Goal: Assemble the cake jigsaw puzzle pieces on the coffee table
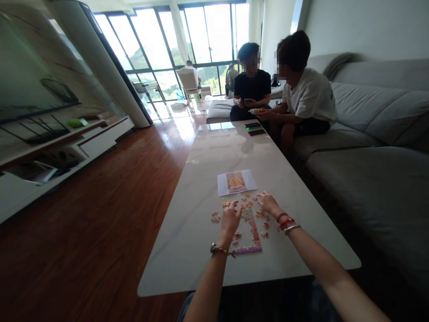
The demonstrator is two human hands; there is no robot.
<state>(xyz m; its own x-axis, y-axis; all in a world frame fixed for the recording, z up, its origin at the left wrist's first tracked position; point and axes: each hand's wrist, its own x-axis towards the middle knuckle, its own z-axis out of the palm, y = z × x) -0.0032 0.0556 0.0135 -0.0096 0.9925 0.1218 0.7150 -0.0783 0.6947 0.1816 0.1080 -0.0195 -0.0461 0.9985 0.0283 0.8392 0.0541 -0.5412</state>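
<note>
My left hand [230, 219] is over the left side of a partly joined jigsaw puzzle [257, 237], thumb and fingers apart and slightly bent. It covers part of the puzzle's left side. The joined pieces form a strip along the right and the purple bottom edge. My right hand [269, 204] reaches in from the right, fingers spread just above the table, close to a loose puzzle piece [255, 198]. No piece shows clearly in either hand. More loose puzzle pieces [215, 217] lie around. Behind them rests a creased paper sheet [221, 184] with a printed picture.
All this lies on a long white marble-look table [181, 250]. Phones [256, 132] lie at its far end. Two people sit there, one holding a phone, the other a small striped object. A grey sofa [368, 179] runs along the right; a low cabinet [100, 142] stands left.
</note>
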